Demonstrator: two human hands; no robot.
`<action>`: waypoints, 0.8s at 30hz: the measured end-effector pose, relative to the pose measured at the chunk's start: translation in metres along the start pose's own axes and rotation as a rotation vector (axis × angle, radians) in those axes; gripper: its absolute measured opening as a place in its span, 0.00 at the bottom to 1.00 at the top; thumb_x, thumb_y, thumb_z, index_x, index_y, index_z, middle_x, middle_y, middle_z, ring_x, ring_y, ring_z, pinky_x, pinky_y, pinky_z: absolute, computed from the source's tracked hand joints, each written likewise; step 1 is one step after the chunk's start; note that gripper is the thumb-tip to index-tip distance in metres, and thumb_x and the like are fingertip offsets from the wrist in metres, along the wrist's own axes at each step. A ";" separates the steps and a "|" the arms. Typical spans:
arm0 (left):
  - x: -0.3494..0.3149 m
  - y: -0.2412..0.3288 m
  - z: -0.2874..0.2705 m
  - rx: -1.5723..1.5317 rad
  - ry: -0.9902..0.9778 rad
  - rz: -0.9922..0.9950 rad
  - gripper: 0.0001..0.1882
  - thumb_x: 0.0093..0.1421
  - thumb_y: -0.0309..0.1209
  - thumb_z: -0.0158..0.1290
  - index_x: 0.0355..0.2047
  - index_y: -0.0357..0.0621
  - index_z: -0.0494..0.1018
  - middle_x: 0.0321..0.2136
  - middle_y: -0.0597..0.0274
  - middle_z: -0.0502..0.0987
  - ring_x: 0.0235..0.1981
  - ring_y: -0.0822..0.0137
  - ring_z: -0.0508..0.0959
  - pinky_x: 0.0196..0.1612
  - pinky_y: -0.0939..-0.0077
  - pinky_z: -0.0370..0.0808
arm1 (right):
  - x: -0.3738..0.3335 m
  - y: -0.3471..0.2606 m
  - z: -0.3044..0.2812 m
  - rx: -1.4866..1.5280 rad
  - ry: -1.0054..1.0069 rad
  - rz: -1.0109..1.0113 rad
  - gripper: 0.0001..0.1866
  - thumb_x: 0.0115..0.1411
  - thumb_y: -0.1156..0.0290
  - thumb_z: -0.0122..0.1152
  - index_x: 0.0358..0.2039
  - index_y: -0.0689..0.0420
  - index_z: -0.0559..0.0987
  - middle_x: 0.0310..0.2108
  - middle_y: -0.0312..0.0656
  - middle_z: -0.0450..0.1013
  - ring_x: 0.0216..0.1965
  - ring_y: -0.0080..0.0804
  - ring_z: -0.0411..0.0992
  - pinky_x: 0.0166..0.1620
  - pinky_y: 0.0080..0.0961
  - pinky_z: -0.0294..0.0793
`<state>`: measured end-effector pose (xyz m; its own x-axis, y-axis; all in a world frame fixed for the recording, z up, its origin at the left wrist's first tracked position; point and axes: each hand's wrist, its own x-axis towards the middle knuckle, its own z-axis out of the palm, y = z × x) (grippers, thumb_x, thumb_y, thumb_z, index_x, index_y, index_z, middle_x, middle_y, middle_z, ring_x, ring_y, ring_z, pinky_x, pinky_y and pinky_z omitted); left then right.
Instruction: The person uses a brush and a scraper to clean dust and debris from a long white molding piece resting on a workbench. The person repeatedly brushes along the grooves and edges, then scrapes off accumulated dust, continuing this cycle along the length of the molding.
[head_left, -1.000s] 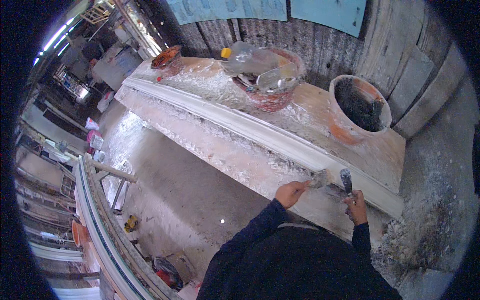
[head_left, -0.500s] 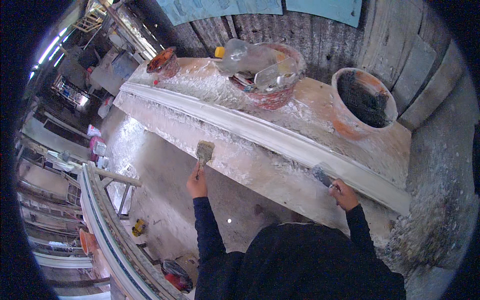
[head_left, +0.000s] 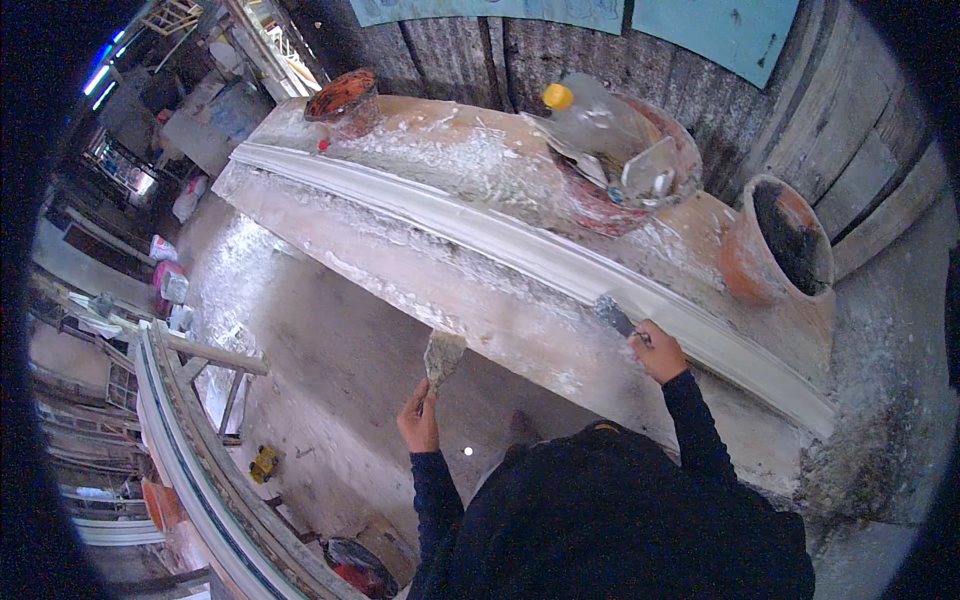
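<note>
My left hand (head_left: 418,420) is closed round the handle of a putty knife (head_left: 444,358), its broad blade caked with pale plaster. That blade stands up just off the bench's front edge. In my right hand (head_left: 660,354) is a second putty knife (head_left: 612,315) with a dark grey, smeared blade. Its tip lies at the near edge of a long white plaster moulding (head_left: 470,220); whether it touches I cannot tell. The moulding runs the length of a plaster-spattered bench (head_left: 400,262).
Behind the moulding stand a small orange bucket (head_left: 342,103), a reddish basin (head_left: 607,212) with a clear plastic bottle (head_left: 592,112) and scraps, and an orange pot (head_left: 745,258) with a dark inside. Another long moulding (head_left: 185,435) lies at the left. Corrugated sheeting (head_left: 560,62) backs the bench.
My left hand and its putty knife have come nearer to me, off the bench's edge. My right hand's knife has shifted left along the moulding. The whole view has turned somewhat.
</note>
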<state>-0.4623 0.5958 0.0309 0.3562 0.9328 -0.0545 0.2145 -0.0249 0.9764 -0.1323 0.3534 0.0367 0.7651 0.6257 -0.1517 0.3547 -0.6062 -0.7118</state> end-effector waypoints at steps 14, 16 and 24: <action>0.059 -0.004 -0.004 0.113 -0.343 0.029 0.15 0.51 0.28 0.53 0.40 0.39 0.71 0.37 0.56 0.74 0.38 0.71 0.73 0.42 0.79 0.68 | 0.046 -0.114 0.067 -0.142 0.081 -0.213 0.16 0.48 0.61 0.56 0.34 0.57 0.71 0.29 0.44 0.72 0.31 0.38 0.71 0.35 0.30 0.68; 0.058 0.025 0.046 0.095 -0.546 0.037 0.15 0.51 0.30 0.53 0.41 0.45 0.72 0.37 0.54 0.74 0.37 0.69 0.74 0.40 0.79 0.69 | 0.029 -0.058 0.049 0.141 0.171 -0.100 0.17 0.48 0.62 0.56 0.36 0.60 0.70 0.28 0.42 0.71 0.29 0.31 0.71 0.34 0.26 0.69; 0.034 0.061 0.196 0.305 -0.878 0.432 0.14 0.53 0.38 0.48 0.39 0.52 0.72 0.30 0.53 0.75 0.31 0.56 0.75 0.35 0.70 0.71 | -0.084 -0.002 -0.032 0.194 0.333 0.369 0.14 0.52 0.64 0.54 0.36 0.59 0.68 0.18 0.39 0.69 0.12 0.22 0.64 0.13 0.19 0.62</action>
<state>-0.2594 0.5553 0.0479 0.9718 0.2329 0.0363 0.0879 -0.5011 0.8609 -0.1799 0.2868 0.0726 0.9607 0.1792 -0.2121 -0.0516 -0.6352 -0.7706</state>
